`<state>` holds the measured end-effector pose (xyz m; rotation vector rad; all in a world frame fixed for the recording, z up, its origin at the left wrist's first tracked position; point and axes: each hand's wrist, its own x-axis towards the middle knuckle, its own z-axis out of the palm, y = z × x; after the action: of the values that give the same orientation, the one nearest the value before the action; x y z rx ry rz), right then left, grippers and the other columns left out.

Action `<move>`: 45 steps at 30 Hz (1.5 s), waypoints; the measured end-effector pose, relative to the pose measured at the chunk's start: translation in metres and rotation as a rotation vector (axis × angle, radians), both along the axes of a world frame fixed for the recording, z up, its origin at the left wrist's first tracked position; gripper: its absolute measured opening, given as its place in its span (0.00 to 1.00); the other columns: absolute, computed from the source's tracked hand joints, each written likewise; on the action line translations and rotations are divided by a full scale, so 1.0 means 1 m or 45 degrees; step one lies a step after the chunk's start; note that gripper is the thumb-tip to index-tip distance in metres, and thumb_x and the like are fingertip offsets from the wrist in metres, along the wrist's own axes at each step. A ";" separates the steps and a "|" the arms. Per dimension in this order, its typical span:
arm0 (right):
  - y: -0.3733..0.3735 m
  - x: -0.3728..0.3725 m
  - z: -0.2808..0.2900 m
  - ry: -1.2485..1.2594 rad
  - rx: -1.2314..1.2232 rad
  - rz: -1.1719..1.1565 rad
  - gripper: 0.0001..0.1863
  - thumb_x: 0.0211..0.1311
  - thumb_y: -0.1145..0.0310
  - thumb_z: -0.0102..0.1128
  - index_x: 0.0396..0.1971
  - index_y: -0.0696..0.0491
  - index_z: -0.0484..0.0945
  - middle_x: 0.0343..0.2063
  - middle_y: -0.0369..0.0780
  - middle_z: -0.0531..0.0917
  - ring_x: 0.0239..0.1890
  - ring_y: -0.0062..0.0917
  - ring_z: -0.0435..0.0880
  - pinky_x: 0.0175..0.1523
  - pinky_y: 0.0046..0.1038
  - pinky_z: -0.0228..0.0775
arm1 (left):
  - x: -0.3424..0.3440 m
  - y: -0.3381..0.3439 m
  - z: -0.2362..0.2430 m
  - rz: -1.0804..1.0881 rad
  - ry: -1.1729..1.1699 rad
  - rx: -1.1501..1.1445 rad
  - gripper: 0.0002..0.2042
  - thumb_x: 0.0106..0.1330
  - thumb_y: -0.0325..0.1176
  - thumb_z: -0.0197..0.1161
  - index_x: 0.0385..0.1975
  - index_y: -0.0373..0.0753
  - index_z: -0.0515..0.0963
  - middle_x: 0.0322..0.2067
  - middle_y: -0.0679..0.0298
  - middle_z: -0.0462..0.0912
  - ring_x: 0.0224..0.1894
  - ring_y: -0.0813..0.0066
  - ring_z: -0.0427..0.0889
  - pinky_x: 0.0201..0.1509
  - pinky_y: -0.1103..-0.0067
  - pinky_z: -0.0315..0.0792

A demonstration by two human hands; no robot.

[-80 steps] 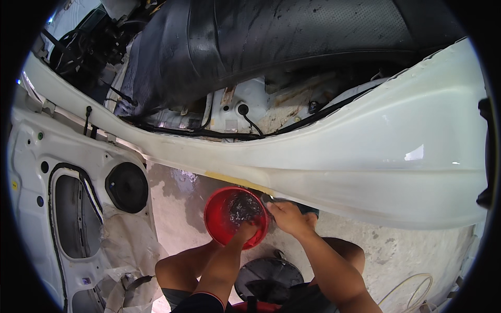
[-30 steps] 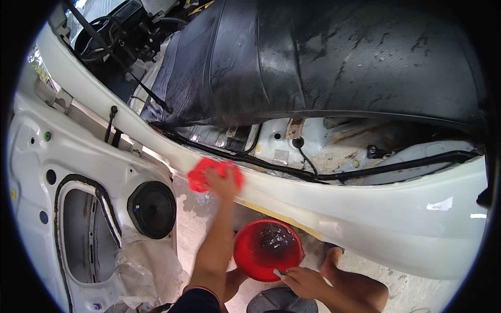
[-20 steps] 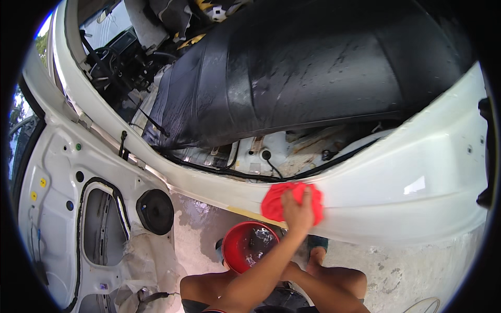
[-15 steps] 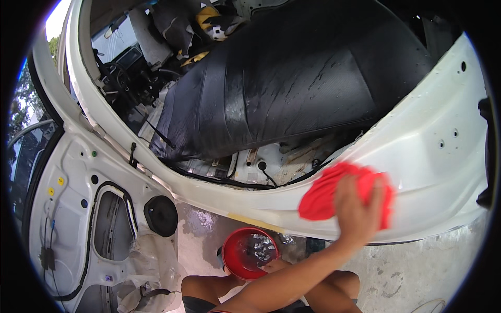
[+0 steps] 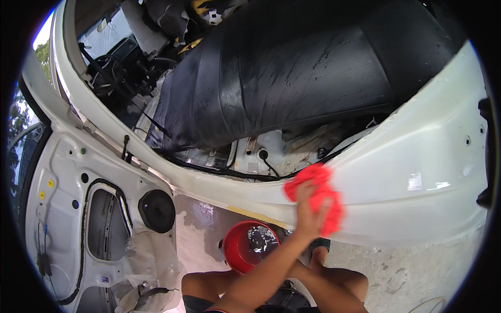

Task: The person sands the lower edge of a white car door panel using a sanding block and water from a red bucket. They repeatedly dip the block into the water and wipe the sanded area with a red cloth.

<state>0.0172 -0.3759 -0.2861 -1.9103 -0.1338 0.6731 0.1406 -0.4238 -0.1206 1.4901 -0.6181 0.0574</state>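
Note:
My left hand (image 5: 311, 213) presses a bunched red cloth (image 5: 329, 203) against the white car body (image 5: 365, 193), just below the rear door opening. Its fingers are closed on the cloth, which is smeared by motion. My left forearm crosses over my right. My right hand (image 5: 296, 269) is by the right side of a red bucket (image 5: 233, 253), its fingers hidden behind the left forearm. Water glints inside the bucket, which stands low between my knees and the car sill.
An open car door (image 5: 65, 208), stripped of its trim, stands at the left with a round black speaker (image 5: 157, 211). Inside the car lies a wet black seat (image 5: 292, 78). A black sandal (image 5: 321, 243) is on my foot on the wet concrete floor (image 5: 396, 271).
My left hand has wiped leftward with the red cloth along the body panel. My right hand, seen at the bucket rim before, is now mostly behind my left forearm. The view has shifted slightly.

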 end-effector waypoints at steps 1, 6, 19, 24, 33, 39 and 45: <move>-0.003 0.001 0.006 -0.018 -0.063 -0.043 0.20 0.71 0.56 0.50 0.42 0.56 0.84 0.43 0.52 0.85 0.49 0.44 0.84 0.56 0.41 0.73 | 0.016 0.027 -0.032 0.145 0.040 0.131 0.18 0.69 0.38 0.63 0.50 0.31 0.73 0.52 0.47 0.73 0.56 0.51 0.73 0.62 0.63 0.65; 0.003 0.015 0.009 0.516 -0.015 -0.666 0.20 0.73 0.54 0.51 0.45 0.56 0.82 0.38 0.49 0.86 0.45 0.38 0.86 0.49 0.41 0.77 | 0.061 0.159 -0.131 0.803 0.542 0.306 0.16 0.67 0.37 0.66 0.44 0.31 0.73 0.42 0.50 0.78 0.46 0.59 0.77 0.55 0.67 0.70; 0.115 0.059 -0.089 0.423 1.857 -0.897 0.19 0.77 0.51 0.43 0.54 0.46 0.75 0.49 0.38 0.82 0.51 0.28 0.81 0.53 0.32 0.75 | -0.026 0.233 -0.159 0.682 0.911 0.899 0.22 0.60 0.49 0.70 0.40 0.33 0.84 0.35 0.48 0.87 0.41 0.52 0.86 0.51 0.66 0.77; 0.096 0.023 -0.096 1.002 1.753 -1.391 0.20 0.75 0.54 0.46 0.58 0.49 0.74 0.51 0.42 0.82 0.55 0.31 0.81 0.59 0.37 0.74 | -0.029 0.239 -0.158 0.645 1.165 1.049 0.28 0.60 0.57 0.67 0.42 0.33 0.83 0.40 0.45 0.86 0.48 0.48 0.85 0.55 0.62 0.75; 0.082 0.025 -0.068 0.054 -0.131 -1.494 0.21 0.75 0.55 0.51 0.37 0.56 0.85 0.30 0.39 0.85 0.31 0.24 0.79 0.40 0.31 0.71 | -0.049 0.280 -0.210 0.906 1.269 0.767 0.36 0.62 0.63 0.63 0.57 0.35 0.76 0.52 0.41 0.81 0.57 0.47 0.79 0.61 0.63 0.72; 0.056 0.024 0.060 0.499 1.066 -1.254 0.20 0.77 0.56 0.48 0.54 0.56 0.78 0.49 0.38 0.84 0.48 0.21 0.82 0.58 0.27 0.71 | -0.046 0.271 -0.167 0.162 1.104 0.584 0.36 0.70 0.63 0.52 0.66 0.39 0.70 0.54 0.44 0.80 0.60 0.50 0.78 0.65 0.61 0.69; 0.049 0.010 0.127 0.305 0.880 -0.850 0.14 0.74 0.62 0.56 0.49 0.57 0.80 0.42 0.35 0.86 0.41 0.18 0.84 0.50 0.23 0.76 | -0.047 0.277 -0.059 -0.321 1.258 0.303 0.14 0.67 0.32 0.69 0.51 0.38 0.79 0.37 0.69 0.84 0.41 0.78 0.84 0.41 0.77 0.83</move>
<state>0.0274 -0.3273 -0.1594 -1.0919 0.3699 0.3233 0.0938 -0.1465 -0.1794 1.4387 0.0079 -0.9222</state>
